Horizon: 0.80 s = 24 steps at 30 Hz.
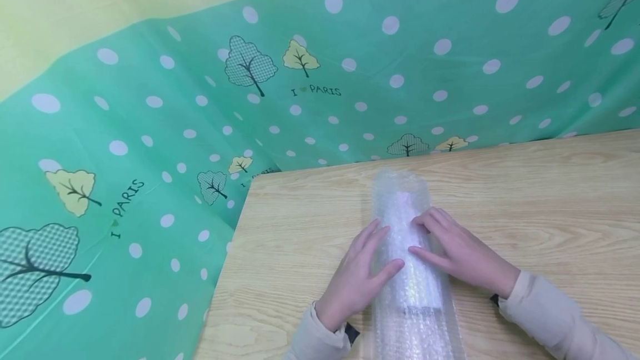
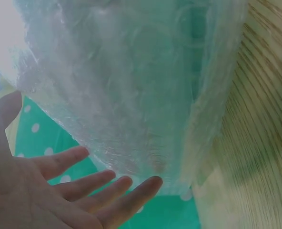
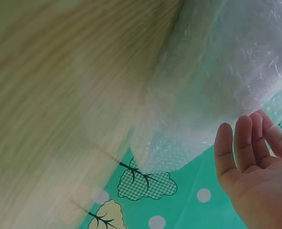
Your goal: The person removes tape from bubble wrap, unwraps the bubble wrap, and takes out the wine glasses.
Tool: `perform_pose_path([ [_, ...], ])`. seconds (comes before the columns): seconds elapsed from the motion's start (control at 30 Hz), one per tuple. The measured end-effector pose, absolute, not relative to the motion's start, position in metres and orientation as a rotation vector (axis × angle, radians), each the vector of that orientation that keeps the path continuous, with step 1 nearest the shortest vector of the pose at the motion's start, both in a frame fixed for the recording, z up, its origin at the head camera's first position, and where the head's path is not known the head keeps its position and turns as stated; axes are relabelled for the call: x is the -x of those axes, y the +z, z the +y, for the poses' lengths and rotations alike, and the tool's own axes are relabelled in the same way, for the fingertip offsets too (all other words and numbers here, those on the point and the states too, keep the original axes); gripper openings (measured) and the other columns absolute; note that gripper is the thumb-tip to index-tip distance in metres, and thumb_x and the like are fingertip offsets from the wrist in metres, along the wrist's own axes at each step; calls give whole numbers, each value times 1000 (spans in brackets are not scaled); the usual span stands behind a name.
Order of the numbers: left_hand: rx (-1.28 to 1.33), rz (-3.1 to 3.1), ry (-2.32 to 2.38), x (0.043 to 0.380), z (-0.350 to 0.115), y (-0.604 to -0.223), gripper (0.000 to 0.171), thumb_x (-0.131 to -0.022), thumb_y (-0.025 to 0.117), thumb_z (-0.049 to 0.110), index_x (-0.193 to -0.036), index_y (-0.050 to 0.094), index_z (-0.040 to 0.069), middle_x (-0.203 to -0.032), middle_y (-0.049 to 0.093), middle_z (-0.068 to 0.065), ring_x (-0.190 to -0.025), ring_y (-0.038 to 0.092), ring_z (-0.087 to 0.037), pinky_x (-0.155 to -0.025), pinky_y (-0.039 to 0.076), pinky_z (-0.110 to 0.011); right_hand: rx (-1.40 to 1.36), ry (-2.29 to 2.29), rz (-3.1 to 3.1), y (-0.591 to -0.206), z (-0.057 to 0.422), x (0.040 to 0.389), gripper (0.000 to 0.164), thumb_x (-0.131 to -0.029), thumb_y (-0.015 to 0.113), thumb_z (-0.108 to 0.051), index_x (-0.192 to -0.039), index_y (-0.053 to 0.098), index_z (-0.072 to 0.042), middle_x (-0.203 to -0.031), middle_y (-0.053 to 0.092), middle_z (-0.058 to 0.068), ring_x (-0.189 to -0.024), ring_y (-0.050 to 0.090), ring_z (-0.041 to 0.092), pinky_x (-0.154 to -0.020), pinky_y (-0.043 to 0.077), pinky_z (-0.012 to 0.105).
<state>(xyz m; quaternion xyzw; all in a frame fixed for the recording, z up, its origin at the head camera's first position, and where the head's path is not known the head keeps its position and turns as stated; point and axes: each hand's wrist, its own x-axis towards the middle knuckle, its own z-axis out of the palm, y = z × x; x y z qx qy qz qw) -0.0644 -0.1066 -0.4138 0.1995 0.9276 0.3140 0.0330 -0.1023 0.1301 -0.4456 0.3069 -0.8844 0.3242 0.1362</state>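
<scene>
A long bundle of clear bubble wrap (image 1: 412, 288) lies on the wooden table, running away from the person, with something whitish showing through its layers. My left hand (image 1: 357, 271) rests along the bundle's left side, its fingers spread and nearly straight and its thumb over the top. From the right, my right hand (image 1: 462, 249) lays its fingertips and thumb on the upper part of the wrap. In the left wrist view the left fingers (image 2: 126, 191) reach along the wrap's edge. The right fingers (image 3: 246, 143), slightly bent, touch the wrap in the right wrist view. What is inside is blurred by the plastic.
The wooden table (image 1: 285, 254) has its left edge beside a green cloth (image 1: 165, 126) with white dots and printed trees. That cloth also hangs along the table's far edge. The bundle's far end lies close to that edge.
</scene>
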Motion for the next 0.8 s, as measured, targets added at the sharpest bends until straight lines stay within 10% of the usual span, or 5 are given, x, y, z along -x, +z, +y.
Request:
perform_pose_path([
  [0.8,-489,2832,955,67,-114,-409,89,-84,54,77,-156,28,32,-166,16,4,-146,32,-31,-107,41,-62,-854,886,-2591,-447,143,102,41,-87,76,-31,-118,61,-9,-113,56,-3,-101,55,12,-86,57,39],
])
